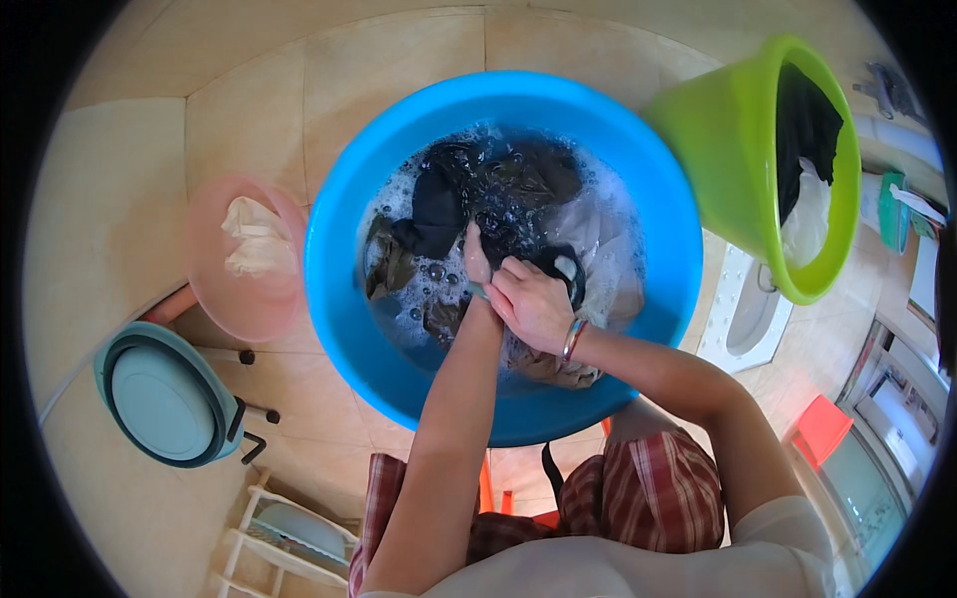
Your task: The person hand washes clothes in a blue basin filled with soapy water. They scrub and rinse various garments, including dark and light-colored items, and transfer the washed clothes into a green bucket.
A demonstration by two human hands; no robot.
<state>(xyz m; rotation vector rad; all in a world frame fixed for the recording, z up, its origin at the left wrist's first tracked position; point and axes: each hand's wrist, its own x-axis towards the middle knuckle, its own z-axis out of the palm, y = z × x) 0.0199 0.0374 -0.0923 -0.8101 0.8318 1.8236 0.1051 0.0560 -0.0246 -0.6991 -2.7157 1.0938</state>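
A large blue tub point(653, 140) holds sudsy water and soaking clothes. My left hand point(477, 261) reaches down among the dark garments point(437, 211), its fingertips hidden by water and cloth. Across my left wrist, where a pale green band partly shows, lies my right hand point(531, 307) with its fingers curled; what they grip is hidden. Right beside that hand is a black garment with a white patch point(566, 267). Light grey cloth point(608, 254) floats along the tub's right side, and brownish cloth point(558, 371) lies beneath my right wrist.
A tilted green bucket point(713, 149) with black and white clothes stands at the right, near a white squat toilet point(743, 314). On the left are a pink basin point(214, 299) with cream cloth, a folded teal basin point(159, 399) and a white rack point(249, 543).
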